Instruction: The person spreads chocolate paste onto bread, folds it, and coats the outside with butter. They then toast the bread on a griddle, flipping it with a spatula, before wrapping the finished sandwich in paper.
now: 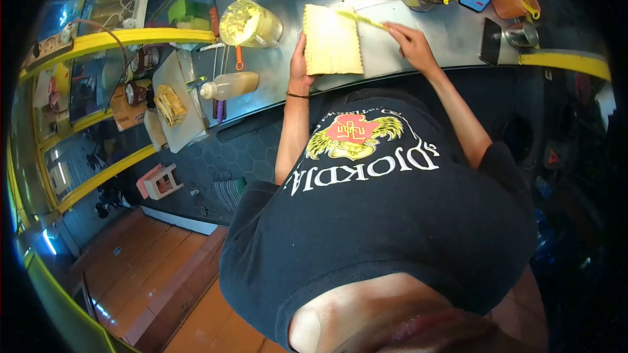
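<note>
I take the dough sheet [332,42] as my landmark. It lies flat on the counter [261,59], its long axis running away from my body. My left hand [301,68] lies along its left edge, fingers together; whether they pinch it I cannot tell. My right hand [409,44] sits just right of the sheet, fingers clamped on a yellow stick [363,20] that slants over its far right corner.

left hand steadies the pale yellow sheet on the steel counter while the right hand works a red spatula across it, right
Not quite: the head view shows the right hand holding a thin yellow utensil, not a red spatula, its tip over the pale yellow rectangular sheet. The left hand does rest at that sheet's edge on the steel counter.
</note>
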The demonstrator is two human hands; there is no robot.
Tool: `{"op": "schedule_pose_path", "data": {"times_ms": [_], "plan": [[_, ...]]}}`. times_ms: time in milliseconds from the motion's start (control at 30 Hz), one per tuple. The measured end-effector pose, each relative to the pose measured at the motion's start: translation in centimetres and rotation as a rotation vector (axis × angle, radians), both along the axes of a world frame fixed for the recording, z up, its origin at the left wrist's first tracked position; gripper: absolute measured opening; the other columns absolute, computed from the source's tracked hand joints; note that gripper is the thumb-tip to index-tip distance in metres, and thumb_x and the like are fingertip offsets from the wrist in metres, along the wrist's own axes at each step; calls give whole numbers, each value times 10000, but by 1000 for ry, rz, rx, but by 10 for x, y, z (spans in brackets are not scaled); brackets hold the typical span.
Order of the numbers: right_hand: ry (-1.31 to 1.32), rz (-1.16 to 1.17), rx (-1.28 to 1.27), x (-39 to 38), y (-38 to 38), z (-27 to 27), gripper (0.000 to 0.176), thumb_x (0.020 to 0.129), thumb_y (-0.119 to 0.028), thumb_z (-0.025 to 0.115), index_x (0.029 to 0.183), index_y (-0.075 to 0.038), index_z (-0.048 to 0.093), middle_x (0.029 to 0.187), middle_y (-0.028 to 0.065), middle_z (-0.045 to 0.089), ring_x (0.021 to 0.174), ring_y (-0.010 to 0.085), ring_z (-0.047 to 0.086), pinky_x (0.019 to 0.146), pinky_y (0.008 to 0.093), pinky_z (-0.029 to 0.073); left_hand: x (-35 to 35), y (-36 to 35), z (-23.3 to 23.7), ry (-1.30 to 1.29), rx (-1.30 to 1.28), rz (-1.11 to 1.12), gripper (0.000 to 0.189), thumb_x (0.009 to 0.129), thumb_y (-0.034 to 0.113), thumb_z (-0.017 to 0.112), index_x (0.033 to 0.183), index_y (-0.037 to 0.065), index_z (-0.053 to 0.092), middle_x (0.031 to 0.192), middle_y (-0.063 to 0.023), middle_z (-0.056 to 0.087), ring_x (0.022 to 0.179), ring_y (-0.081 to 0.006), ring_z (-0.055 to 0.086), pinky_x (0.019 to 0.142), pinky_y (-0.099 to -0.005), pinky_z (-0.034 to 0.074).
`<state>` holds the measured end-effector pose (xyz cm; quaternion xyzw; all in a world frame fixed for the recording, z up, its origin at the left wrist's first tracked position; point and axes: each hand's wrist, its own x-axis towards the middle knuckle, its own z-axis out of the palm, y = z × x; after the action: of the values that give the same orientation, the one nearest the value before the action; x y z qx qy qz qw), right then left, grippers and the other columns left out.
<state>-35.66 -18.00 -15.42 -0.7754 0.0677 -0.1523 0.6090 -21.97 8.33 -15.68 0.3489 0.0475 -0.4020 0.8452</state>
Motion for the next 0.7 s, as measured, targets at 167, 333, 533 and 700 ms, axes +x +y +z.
{"op": "schedule_pose_path", "data": {"times_ms": [167,333,533,700], "plan": [[46,300,-561,-23,3,26,295,910,-142,585,1194,-142,664,842,130,607,758,307,611,701,418,479,0,-9,0,-75,54,34,461,1028,344,405,1392,62,434,1324,-113,560,1174,-265,578,1003,-419,473],[74,295,-236,-15,-12,34,270,963,-197,563,1170,-59,670,984,141,700,912,237,660,827,343,498,-7,-13,6,-103,11,86,456,1036,330,376,1411,74,412,1352,-120,534,1194,-267,564,1010,-417,469],[308,276,3,12,-17,33,359,984,-292,546,1171,-5,654,927,87,714,794,136,592,730,289,482,4,-9,-7,-105,79,114,434,1038,316,374,1377,57,452,1317,-122,564,1151,-259,589,985,-399,484],[553,446,-64,-13,-13,47,335,983,-270,548,1164,-12,659,907,62,718,737,148,607,692,295,485,4,-6,-24,3,112,130,461,1021,351,411,1315,10,509,1275,-144,598,1147,-273,594,1000,-403,470]]}}
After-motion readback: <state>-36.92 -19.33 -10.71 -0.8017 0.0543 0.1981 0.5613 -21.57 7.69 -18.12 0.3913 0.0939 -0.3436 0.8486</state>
